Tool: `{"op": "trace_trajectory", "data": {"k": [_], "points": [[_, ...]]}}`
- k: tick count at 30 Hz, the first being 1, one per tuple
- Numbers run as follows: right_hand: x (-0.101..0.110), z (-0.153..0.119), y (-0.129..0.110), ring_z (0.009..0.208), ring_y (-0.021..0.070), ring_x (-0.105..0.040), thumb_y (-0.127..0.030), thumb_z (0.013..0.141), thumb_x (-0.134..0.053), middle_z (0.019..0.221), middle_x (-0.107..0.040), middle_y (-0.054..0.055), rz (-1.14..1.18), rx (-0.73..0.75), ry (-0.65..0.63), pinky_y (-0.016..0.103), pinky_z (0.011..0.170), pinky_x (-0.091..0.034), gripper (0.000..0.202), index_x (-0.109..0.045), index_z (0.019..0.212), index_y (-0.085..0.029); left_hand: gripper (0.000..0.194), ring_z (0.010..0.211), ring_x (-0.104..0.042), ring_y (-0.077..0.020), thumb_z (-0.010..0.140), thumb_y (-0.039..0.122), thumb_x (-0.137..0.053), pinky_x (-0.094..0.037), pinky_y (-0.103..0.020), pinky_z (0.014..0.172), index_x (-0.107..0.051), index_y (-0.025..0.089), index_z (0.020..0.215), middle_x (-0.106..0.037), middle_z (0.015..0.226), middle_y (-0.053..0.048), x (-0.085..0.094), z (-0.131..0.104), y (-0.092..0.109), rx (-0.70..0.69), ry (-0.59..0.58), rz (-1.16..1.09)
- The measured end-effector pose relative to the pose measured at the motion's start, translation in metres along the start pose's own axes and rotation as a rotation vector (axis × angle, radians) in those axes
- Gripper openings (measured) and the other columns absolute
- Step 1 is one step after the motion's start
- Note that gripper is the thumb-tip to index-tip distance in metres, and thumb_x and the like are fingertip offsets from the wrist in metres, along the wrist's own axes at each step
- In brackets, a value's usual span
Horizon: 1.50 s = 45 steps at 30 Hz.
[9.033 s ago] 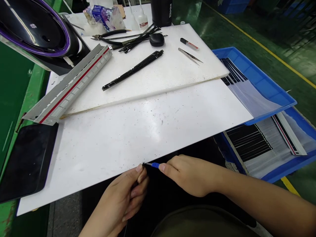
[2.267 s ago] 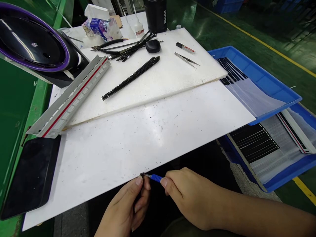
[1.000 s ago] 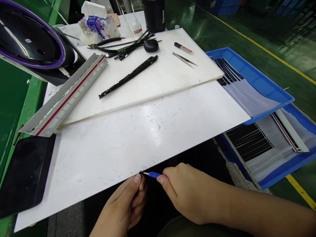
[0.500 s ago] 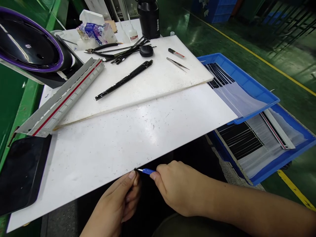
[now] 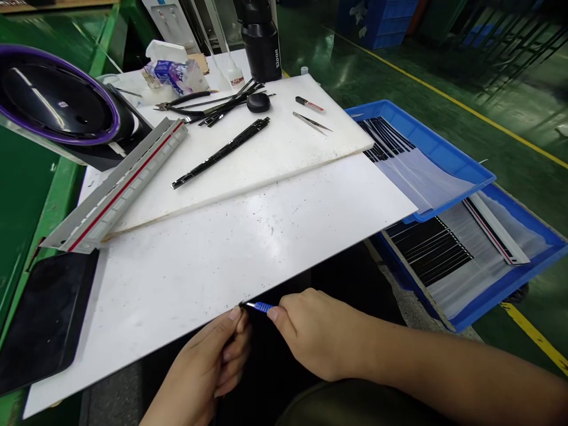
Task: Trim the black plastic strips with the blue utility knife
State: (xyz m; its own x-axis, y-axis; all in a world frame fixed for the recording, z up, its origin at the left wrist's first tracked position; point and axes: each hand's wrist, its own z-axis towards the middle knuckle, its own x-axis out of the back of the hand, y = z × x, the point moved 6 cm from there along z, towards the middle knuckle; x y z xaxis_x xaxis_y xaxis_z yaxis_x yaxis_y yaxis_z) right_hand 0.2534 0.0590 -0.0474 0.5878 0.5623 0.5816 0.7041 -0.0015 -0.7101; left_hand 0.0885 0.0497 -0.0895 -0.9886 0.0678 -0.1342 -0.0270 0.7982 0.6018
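Green floor (image 5: 523,174) spreads well beyond the right hand (image 5: 322,334), while a white table (image 5: 213,260), flecked with dark specks, lies just ahead of the left hand (image 5: 213,355). Farther ahead of both hands, a white board (image 5: 279,151) rests on the table. To the right of the grip, a lower tray (image 5: 510,281) holds dark strips and a pale rail, and an upper tray (image 5: 444,157) overlaps its far side with more strips inside. Far ahead and left of the grip sits a purple-rimmed device (image 5: 57,97); nearer, a red-striped rail (image 5: 133,177) slants across the board's left side, its near end beside a black tablet (image 5: 48,313), which lies left of the left hand. Farthest straight ahead stands a black bottle (image 5: 261,50). Between it and the hands lie loose strips (image 5: 231,100), pliers (image 5: 186,99) and, closer, a strip bundle (image 5: 222,152); tweezers (image 5: 310,122), a black case (image 5: 258,102) and a cutter (image 5: 309,103) are also ahead, on the board. At the table's near edge, the right hand is curled firmly round a blue tool (image 5: 262,307), tip pointing left. The left thumb and fingers pinch a tiny dark piece (image 5: 242,304) at that tip; its shape is too small to tell.
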Motion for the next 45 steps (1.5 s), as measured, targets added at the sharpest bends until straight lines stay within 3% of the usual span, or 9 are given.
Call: {"op": "trace_trajectory", "data": {"k": [17,22,29,36,45], "points": [[0.0023,0.0059,-0.007,0.073,0.0288,-0.07,-0.033,0.105,-0.027,0.083,-0.073,0.017,-0.154,0.039,-0.045,0.038,0.066,-0.05,0.051,-0.07,0.089,-0.012,0.049,0.043,-0.019,-0.0042,0.067,0.06,-0.079,-0.017,-0.015,0.036,-0.05,0.02,0.068,-0.036,0.052,0.009,0.0003,0.0004,0.0,-0.007,0.027,0.005],[0.0035,0.0039,-0.0085,0.069,0.0306,-0.069,-0.033,0.105,-0.026,0.08,-0.072,0.017,-0.203,0.028,0.007,0.039,0.062,-0.05,0.051,-0.07,0.089,-0.011,0.051,0.043,-0.018,-0.004,0.064,0.062,-0.079,-0.017,-0.015,0.036,-0.05,0.02,0.068,-0.036,0.051,0.009,0.0016,0.0005,0.0002,-0.008,0.045,0.021],[0.0036,0.0054,-0.001,0.072,0.0259,-0.07,-0.035,0.106,-0.025,0.083,-0.073,0.014,-0.068,0.078,-0.008,0.034,0.063,-0.048,0.053,-0.07,0.088,-0.012,0.049,0.043,-0.017,-0.004,0.066,0.06,-0.079,-0.016,-0.015,0.036,-0.05,0.02,0.066,-0.034,0.051,0.009,0.0008,0.0005,0.0023,-0.004,0.007,0.032],[0.0066,0.0038,-0.0054,0.067,0.0237,-0.068,-0.033,0.106,-0.024,0.08,-0.073,0.012,-0.077,0.103,-0.027,0.032,0.057,-0.045,0.053,-0.069,0.087,-0.013,0.051,0.043,-0.017,-0.0045,0.067,0.063,-0.078,-0.016,-0.016,0.037,-0.049,0.021,0.066,-0.035,0.052,0.009,0.0016,0.0009,0.0016,-0.01,-0.003,0.054],[0.005,0.0072,-0.004,0.067,0.0281,-0.069,-0.033,0.105,-0.025,0.08,-0.073,0.015,-0.106,0.069,-0.058,0.036,0.058,-0.048,0.053,-0.07,0.089,-0.011,0.052,0.044,-0.017,-0.0046,0.068,0.065,-0.077,-0.017,-0.016,0.037,-0.051,0.02,0.066,-0.035,0.052,0.008,0.0037,0.0021,-0.0003,-0.008,0.016,0.064]]}}
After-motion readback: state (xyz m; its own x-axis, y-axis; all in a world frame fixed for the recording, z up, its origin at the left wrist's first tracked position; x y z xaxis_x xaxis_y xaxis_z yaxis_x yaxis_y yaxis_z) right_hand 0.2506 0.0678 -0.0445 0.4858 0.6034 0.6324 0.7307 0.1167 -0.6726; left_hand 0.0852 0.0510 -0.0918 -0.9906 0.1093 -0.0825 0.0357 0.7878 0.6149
